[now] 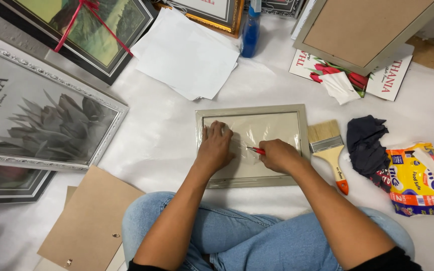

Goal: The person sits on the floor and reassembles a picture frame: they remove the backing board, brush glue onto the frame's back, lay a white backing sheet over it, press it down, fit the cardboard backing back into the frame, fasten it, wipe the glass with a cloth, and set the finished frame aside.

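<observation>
Frame (252,146) lies under left hand's flat fingers (213,134), beside red tool (257,150).

White sheet (167,135) lies bare left of the frame (251,110); paintbrush (329,150) crowds its right.

Both forearms reach forward over crossed legs in blue jeans. The left hand (215,147) lies palm down, fingers spread flat. The right hand (278,155) is curled into a closed grip, knuckles up.

Beige frame (251,111) mid-picture; red-handled tool (256,150); brush (329,148) with pale bristles and an orange tip; blue bottle (250,30) at top; dark, perhaps navy, cloth (365,143) at right.
</observation>
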